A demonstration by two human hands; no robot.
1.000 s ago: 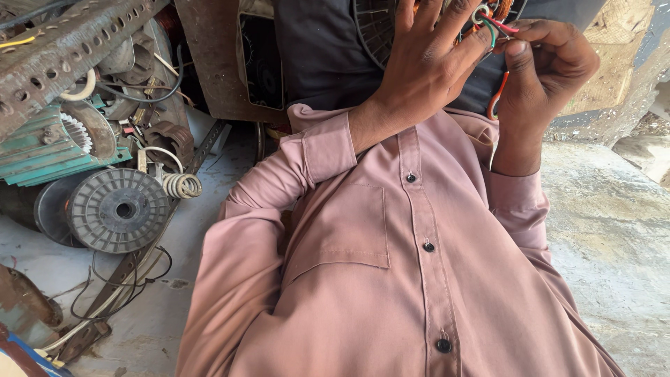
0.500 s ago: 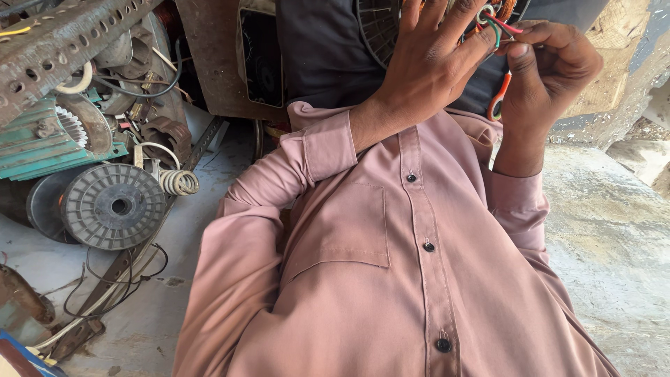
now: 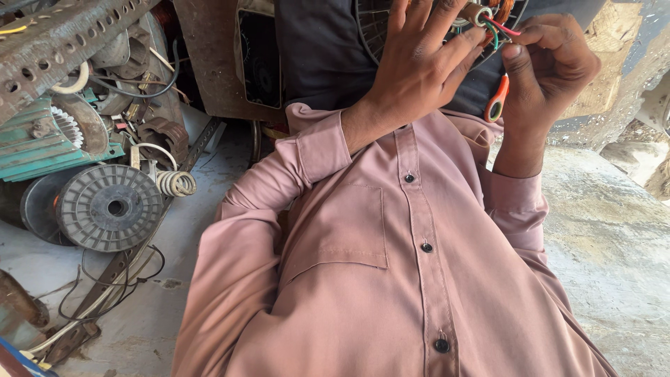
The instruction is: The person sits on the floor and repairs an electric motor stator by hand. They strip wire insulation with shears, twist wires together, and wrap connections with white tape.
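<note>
Head view: coloured wires [image 3: 492, 24], red, green and white, sit at the top edge against a round motor [image 3: 380, 28]. Left hand [image 3: 419, 63] lies spread over the motor, fingers extended, fingertips touching the wires. Right hand [image 3: 551, 63] is curled shut on an orange-handled tool [image 3: 497, 103], thumb pressed near the wires. Both sleeves belong to a pink shirt [image 3: 363, 279]. Well apart at left, a grey spool [image 3: 109, 207] lies on the floor beside a small wire coil [image 3: 174, 183] and a green casing [image 3: 31, 143].
</note>
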